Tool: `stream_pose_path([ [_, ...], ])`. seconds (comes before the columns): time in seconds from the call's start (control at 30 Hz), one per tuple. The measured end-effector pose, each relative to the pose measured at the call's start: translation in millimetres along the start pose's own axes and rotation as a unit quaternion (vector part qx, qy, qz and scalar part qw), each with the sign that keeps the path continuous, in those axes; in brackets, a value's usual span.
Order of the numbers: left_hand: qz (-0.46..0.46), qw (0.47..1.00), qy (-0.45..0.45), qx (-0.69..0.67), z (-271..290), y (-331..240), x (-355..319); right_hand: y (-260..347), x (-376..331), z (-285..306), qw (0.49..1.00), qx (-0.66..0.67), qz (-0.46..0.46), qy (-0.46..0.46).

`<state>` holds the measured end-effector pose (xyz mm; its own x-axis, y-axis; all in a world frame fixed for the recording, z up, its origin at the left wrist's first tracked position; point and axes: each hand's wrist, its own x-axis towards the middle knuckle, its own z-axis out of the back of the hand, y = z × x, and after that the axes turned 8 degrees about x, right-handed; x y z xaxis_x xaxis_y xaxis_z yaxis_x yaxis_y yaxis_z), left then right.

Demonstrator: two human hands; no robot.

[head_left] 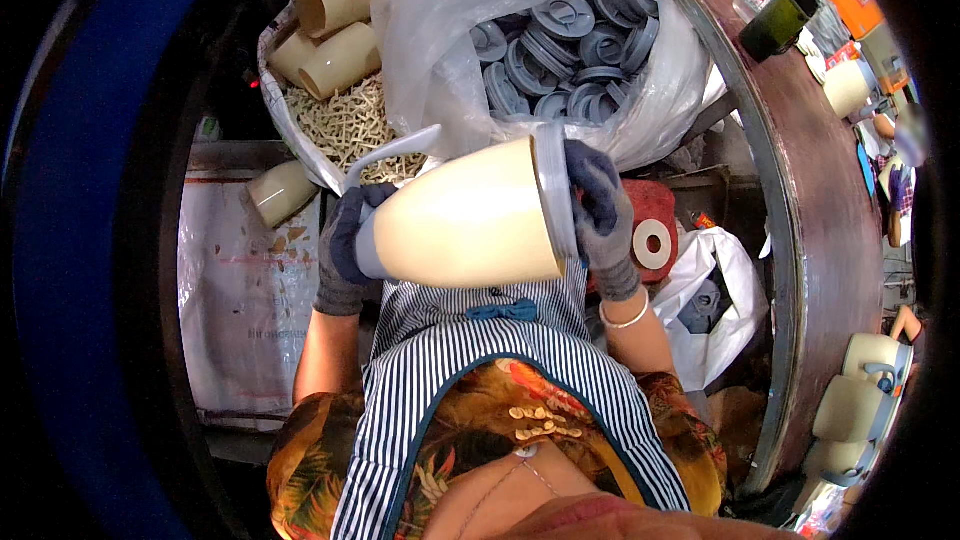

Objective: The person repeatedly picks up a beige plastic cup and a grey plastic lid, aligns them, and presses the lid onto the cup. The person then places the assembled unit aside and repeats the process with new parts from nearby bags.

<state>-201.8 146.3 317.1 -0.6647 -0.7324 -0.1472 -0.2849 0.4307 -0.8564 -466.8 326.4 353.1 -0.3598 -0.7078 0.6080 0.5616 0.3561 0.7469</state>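
I hold a large cream mug (470,215) on its side in front of my apron. Its narrow grey end and curved grey handle (395,152) are toward the left, and a grey lid or rim (555,195) covers the wide end. My left hand (350,240), in a dark grey work glove, closes round the narrow end below the handle. Against the grey wide end, my gloved right hand (603,215) has its fingers bent round the edge. The mug partly hides the fingers of both hands.
Beyond the mug, a clear plastic bag (425,30) holds many grey lids (570,50). Left of it, a sack holds cream mug bodies (345,60) over small beige pieces (345,130). A long table (800,190) runs down the right, with finished-looking mugs (855,405) beyond it.
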Motion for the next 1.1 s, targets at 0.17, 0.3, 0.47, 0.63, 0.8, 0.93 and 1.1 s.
stream_pose_path([
  [0.17, 0.081, 0.993, 0.043, -0.07, -8.4, -6.2, 15.4, 44.9, -5.7, 5.6, 0.993, -0.093, 0.065, 0.044],
  [0.3, 0.126, 0.99, 0.054, -0.033, -18.1, -15.4, 21.2, 55.7, -6.7, 11.5, 0.989, -0.074, 0.115, 0.052],
  [0.47, 0.122, 0.987, 0.073, -0.077, -32.1, -17.8, 24.0, 61.7, -13.4, 14.9, 0.987, -0.073, 0.14, 0.031],
  [0.63, 0.114, 0.977, 0.158, -0.088, -35.1, -21.0, 27.7, 58.7, -4.5, 27.0, 0.973, -0.083, 0.207, 0.062],
  [0.8, 0.149, 0.979, 0.106, -0.093, -39.0, -22.1, 24.4, 46.4, -11.6, 30.2, 0.975, -0.081, 0.192, 0.081],
  [0.93, 0.021, 0.987, 0.028, 0.157, -44.4, -26.3, 16.7, 30.8, -25.8, 22.0, 0.991, -0.024, 0.129, 0.007],
  [1.1, -0.182, 0.906, 0.021, 0.382, -39.9, -31.7, 14.1, 23.4, -46.5, 13.2, 0.993, 0.079, 0.01, -0.083],
])
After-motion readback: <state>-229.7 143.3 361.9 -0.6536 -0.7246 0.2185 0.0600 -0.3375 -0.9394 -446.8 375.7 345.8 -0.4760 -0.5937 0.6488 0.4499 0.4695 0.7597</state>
